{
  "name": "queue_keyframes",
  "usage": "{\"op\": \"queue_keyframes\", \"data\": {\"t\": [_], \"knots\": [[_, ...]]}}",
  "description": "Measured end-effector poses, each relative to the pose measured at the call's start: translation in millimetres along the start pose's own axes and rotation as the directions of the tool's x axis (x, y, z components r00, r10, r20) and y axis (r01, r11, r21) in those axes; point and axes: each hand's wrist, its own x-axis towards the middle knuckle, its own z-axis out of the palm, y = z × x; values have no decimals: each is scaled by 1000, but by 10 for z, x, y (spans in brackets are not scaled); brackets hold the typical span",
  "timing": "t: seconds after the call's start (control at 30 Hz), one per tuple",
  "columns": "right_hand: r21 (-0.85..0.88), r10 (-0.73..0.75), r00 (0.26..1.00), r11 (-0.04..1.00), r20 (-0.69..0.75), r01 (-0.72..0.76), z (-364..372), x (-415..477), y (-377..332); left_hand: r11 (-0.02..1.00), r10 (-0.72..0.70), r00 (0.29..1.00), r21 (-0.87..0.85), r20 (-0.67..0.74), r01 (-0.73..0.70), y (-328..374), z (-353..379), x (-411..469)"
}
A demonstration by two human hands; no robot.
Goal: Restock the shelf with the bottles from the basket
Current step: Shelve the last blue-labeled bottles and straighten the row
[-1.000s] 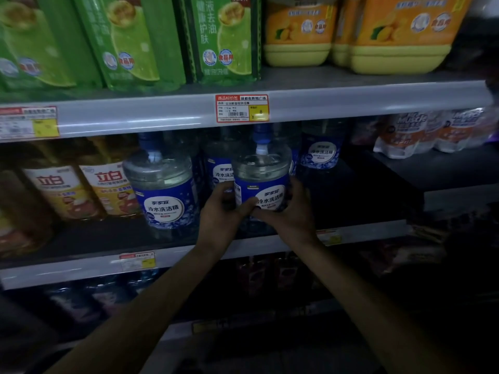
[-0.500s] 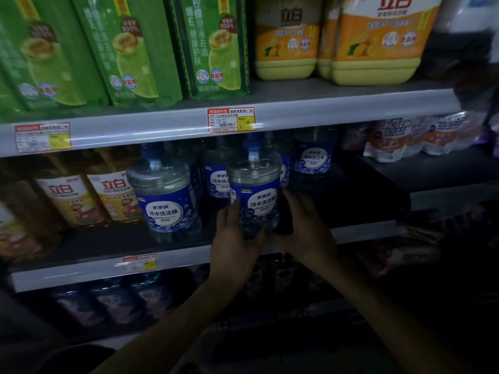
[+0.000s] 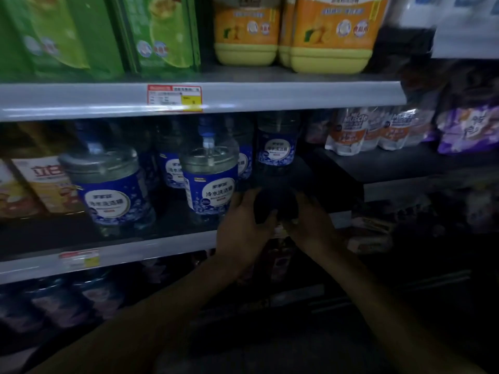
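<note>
Both hands at shelf (image 3: 162,247) front edge. Left hand (image 3: 243,228) and right hand (image 3: 310,225) cupped together around something dark, can't tell what; grip state unclear. Blue-label bottle (image 3: 209,182) stands on shelf, touching left fingers. Aisle dim.

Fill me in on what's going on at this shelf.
A person is restocking a dim store shelf. A blue-labelled bottle stands near the front edge of the shelf, beside a matching one and in front of more. Both hands, left hand and right hand, sit just to its right at the shelf edge, around something dark that can't be made out. Neither hand clearly grips the bottle.
</note>
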Motion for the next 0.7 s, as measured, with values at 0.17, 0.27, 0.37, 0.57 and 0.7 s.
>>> {"op": "queue_keyframes", "data": {"t": [0.17, 0.27, 0.37, 0.57, 0.7], "knots": [[47, 46, 998, 998, -39, -44, -26, 273, 240, 1000, 20, 998, 16, 63, -21, -20, 309, 265], [31, 33, 999, 999, 16, -34, 69, 523, 348, 992, 44, 989, 115, 139, -61, -93, 450, 367], [81, 80, 991, 993, 110, -89, 234, 822, 398, 970, 51, 980, 223, 194, -95, -191, 556, 498], [100, 61, 986, 992, 155, -77, 522, 1355, 530, 840, 39, 965, 514, 260, -172, -349, 710, 684], [9, 71, 981, 997, 180, -74, 651, 1573, 642, 806, 68, 965, 556, 254, -203, -410, 762, 685]]}}
